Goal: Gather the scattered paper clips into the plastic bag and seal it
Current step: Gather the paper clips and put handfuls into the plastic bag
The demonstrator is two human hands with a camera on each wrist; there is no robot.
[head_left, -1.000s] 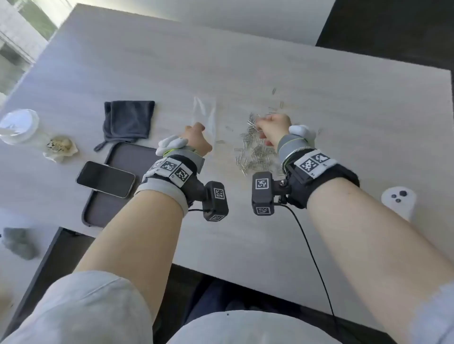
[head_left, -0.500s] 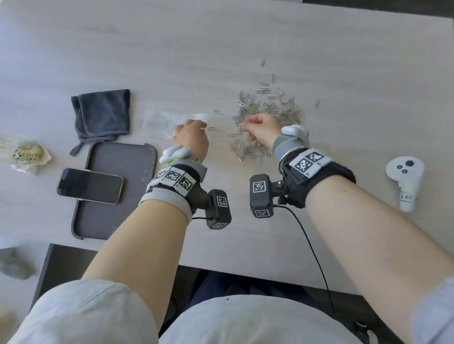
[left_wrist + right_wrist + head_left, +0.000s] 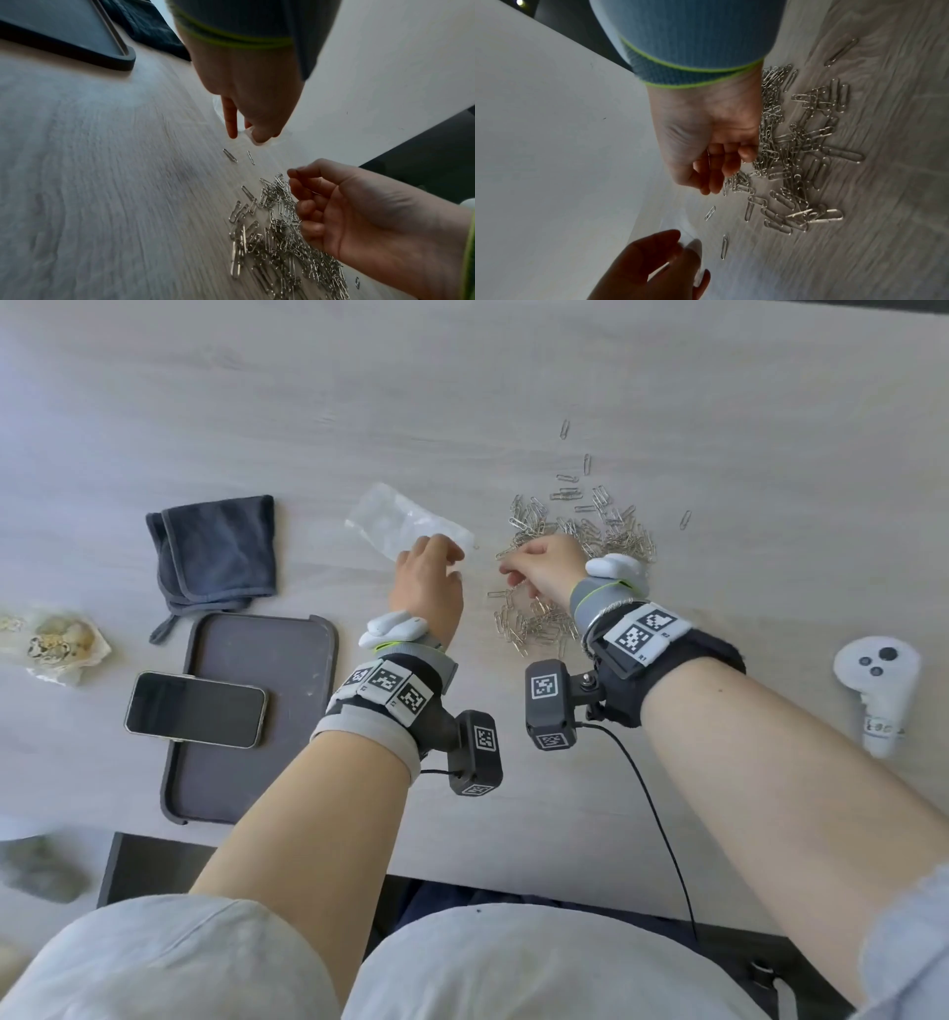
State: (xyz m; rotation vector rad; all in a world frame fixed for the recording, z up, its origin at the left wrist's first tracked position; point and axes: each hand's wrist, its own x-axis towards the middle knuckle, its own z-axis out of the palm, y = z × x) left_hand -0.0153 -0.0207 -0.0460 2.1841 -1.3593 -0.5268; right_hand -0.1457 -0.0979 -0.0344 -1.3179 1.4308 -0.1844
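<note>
- Fingers [image 3: 716, 172] of right hand [image 3: 544, 570] curl together and pinch what looks like a few clips, thin wire visible at the fingertips in the right wrist view; hand sits over the near-left edge of the clips [image 3: 580, 541] pile, likely to carry a pinch to the bag.
- Left hand [image 3: 429, 588] pinches the bag [image 3: 395, 526] at its near end, thumb against finger on the film, other fingers hang loose; probably holding the mouth ready for loading.
- Bag lies flat on table [image 3: 513, 377], just left of the pile, looks empty, unsealed.
- Two stray clips lie between the hands; a few more beyond the pile.
- Most clips not yet bagged; task early.
- Cloth [image 3: 215, 546], tray [image 3: 257, 660] with phone [image 3: 195, 708], controller [image 3: 878, 685] sit aside, not involved.
</note>
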